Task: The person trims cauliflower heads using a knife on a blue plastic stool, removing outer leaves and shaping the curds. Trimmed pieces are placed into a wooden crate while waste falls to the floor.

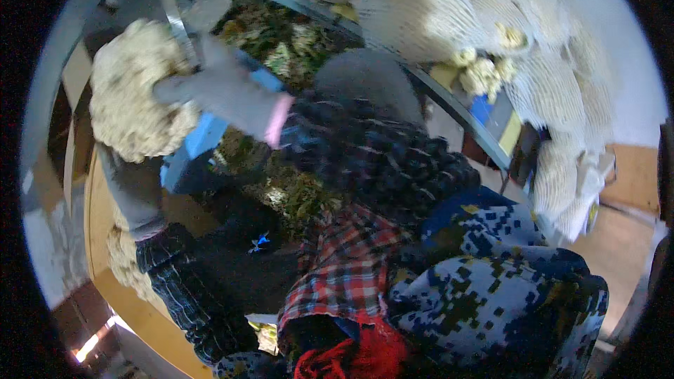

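Observation:
A large cream cauliflower head (137,88) is at the left, held from below by my left hand (130,186) in a grey glove, its fingers mostly hidden behind it. My right hand (207,88), gloved in grey with a pink cuff, grips an upright metal knife (175,17), its fingers against the cauliflower's right side. A blue plastic object (193,151), perhaps a crate, lies just under the hands. Leafy trimmings (281,193) fill the space below and beyond them.
Several net-wrapped cauliflowers (414,7) are piled along a metal-edged rack (463,119) at the top and right. A wooden box (98,231) at the lower left holds more cauliflower (130,267). A grey rounded object (365,77) is behind my right forearm.

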